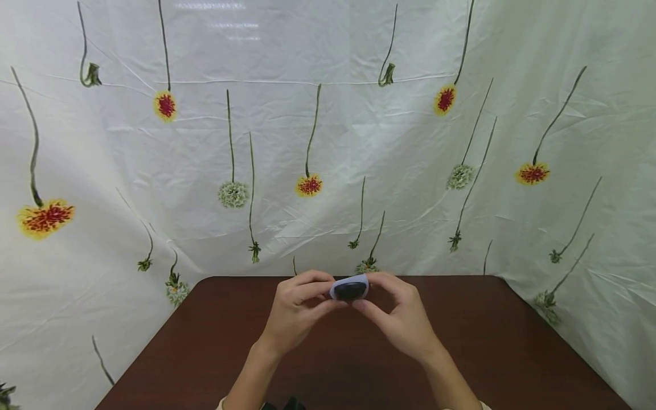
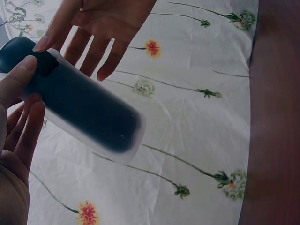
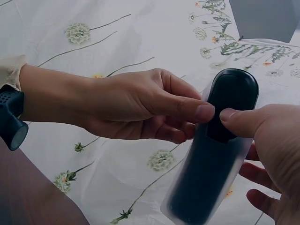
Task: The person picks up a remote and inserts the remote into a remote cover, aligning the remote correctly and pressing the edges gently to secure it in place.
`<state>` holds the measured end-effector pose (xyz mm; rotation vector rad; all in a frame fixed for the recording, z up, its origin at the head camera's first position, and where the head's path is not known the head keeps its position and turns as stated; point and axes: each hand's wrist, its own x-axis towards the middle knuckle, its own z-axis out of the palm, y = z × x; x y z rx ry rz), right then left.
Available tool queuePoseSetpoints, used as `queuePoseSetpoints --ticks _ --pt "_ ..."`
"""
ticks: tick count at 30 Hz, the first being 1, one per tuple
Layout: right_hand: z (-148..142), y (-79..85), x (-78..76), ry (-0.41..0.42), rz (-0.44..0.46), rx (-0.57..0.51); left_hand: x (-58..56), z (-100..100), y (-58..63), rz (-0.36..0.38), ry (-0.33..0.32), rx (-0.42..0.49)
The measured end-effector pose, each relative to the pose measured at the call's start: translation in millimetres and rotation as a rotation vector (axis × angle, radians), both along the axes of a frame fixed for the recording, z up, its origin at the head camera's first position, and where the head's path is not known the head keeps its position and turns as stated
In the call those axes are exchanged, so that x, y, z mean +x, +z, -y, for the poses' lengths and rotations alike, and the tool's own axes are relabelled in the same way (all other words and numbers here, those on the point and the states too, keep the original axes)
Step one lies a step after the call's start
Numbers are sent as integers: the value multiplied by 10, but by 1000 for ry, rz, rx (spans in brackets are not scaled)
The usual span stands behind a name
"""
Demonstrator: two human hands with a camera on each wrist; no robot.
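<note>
A long dark object with rounded ends [image 2: 89, 101] sits inside a frosted, see-through cover [image 2: 125, 157]; I cannot tell its exact kind. In the head view only the dark end of the object [image 1: 350, 291] shows, ringed by a pale lilac rim. My left hand [image 1: 294, 310] pinches it from the left, between thumb and fingers. From the other side my right hand [image 1: 402, 313] grips it, index finger above and thumb below. Both thumbs press near the uncovered dark end, as the right wrist view shows; the right hand's other fingers [image 3: 262, 204] spread behind the cover.
A dark brown table [image 1: 215, 330] lies beneath the hands. Behind and beside it hangs a white cloth [image 1: 359, 136] printed with flowers. A small black thing [image 1: 293, 404] shows at the bottom edge, and a grey panel [image 3: 265, 18] appears in the right wrist view.
</note>
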<state>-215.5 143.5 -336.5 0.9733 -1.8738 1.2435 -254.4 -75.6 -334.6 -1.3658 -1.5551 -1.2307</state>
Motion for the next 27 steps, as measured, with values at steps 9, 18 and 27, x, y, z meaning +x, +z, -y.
queuePoseSetpoints --ticks 9,18,27 --pt "29 -11 6 -34 10 6 24 -4 15 47 11 -13" --pt "56 -55 -13 -43 16 -11 30 -18 0 141 -4 6" --pt "98 -75 -2 25 55 -60 66 -13 8 230 2 58"
